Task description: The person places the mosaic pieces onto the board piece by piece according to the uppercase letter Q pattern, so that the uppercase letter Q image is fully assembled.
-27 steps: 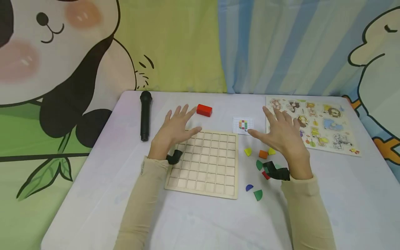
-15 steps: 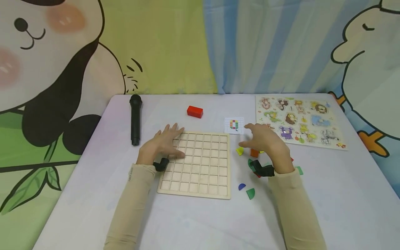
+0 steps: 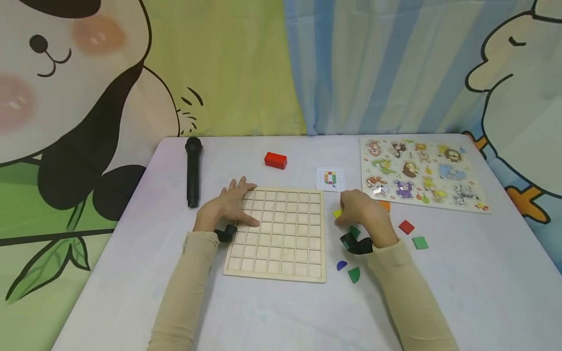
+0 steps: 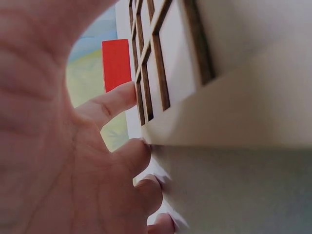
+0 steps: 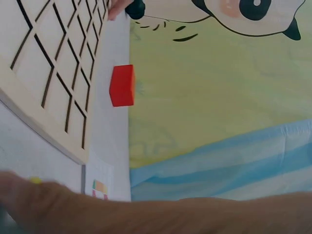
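White-covered table (image 3: 254,317) bears it all. Animal-pic board (image 3: 428,178) lies flat, far R side. Wooden grid board (image 3: 276,241) lies flat approx. mid-table, its squares w/ no pcs in them. Looks stiff, light & thin; prob. slides on the cloth if nudged, so best held at the rim, thumb on top, fingers at the side.

L hand (image 3: 226,207) is spread wide at the grid board's far L part: thumb over its face, fingers at/near the edge, no tight grip seen. R hand (image 3: 364,214) is curled, thumb & index close tog., right at the yellow pc (image 3: 337,213) just R of the grid board; can't tell if it's pinched or only touched, as fingertips are part hidden.

Black mic (image 3: 193,173) lies well L; red block (image 3: 275,160) sits beyond the grid board; pattern card (image 3: 331,179) is near its far R corner.

Smallest: orange pc (image 3: 385,205), red sq. (image 3: 406,226), green sq. (image 3: 420,243), green quarter-round (image 3: 354,275), blue half-round (image 3: 341,264). Pcs look hard, flat, v. light, maybe a bit slick; unlikely to break, but low to grab, so pinch opp. edges w/ thumb & index.
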`<state>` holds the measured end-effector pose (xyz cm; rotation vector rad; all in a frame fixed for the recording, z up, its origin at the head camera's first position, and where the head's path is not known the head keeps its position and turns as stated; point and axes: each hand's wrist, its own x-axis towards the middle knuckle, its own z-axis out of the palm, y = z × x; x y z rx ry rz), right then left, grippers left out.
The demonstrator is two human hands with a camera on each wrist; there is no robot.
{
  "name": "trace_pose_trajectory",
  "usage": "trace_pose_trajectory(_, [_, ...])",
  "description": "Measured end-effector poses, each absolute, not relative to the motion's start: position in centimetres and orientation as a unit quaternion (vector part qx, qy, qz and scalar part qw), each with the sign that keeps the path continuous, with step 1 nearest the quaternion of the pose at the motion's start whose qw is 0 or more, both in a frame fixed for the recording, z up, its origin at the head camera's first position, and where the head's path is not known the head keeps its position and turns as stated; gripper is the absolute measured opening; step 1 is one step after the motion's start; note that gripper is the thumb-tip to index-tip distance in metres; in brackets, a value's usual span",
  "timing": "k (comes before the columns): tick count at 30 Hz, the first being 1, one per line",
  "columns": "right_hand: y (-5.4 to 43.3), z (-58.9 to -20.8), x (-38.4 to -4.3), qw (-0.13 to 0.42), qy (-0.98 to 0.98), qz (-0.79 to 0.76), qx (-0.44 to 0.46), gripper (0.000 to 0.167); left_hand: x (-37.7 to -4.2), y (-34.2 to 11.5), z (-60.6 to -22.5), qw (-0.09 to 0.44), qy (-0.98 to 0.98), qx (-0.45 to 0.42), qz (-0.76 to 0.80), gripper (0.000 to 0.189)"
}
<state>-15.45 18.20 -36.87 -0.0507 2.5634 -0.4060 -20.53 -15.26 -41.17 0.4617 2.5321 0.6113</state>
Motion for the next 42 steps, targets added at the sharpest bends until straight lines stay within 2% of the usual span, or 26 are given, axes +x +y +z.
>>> trace_pose_trajectory(12, [17.8,-37.6,-15.9,0.258,0.952,-0.158,-0.048,0.024,-20.6,-15.3,-41.5,0.25,0.925,0.17,0.231,0.113])
trace_pose_trajectory(19, [17.2,-37.8,-16.5,0.22,0.958,-0.155,-0.098,0.034,-20.9,-15.5,-41.7,0.249,0.923,0.179,0.233,0.113])
trace_pose_trajectory(24, [15.1,-38.4,-16.6,0.197,0.95,-0.194,-0.147,0.037,-20.9,-15.5,-41.8,0.25,0.923,0.177,0.232,0.112])
trace_pose_trajectory(32, [11.9,-40.0,-17.0,0.143,0.942,-0.221,-0.21,0.033,-20.6,-15.3,-42.0,0.251,0.921,0.182,0.235,0.113])
trace_pose_trajectory(36, [11.3,-40.7,-17.2,0.122,0.938,-0.222,-0.235,0.022,-20.6,-15.4,-42.1,0.254,0.923,0.18,0.228,0.113])
trace_pose_trajectory(39, [11.1,-40.8,-17.3,0.113,0.931,-0.237,-0.254,0.016,-20.6,-15.5,-42.0,0.253,0.923,0.178,0.227,0.113])
trace_pose_trajectory(42, [11.1,-40.7,-17.4,0.126,0.925,-0.258,-0.249,0.021,-20.7,-15.6,-41.9,0.251,0.923,0.18,0.23,0.114])
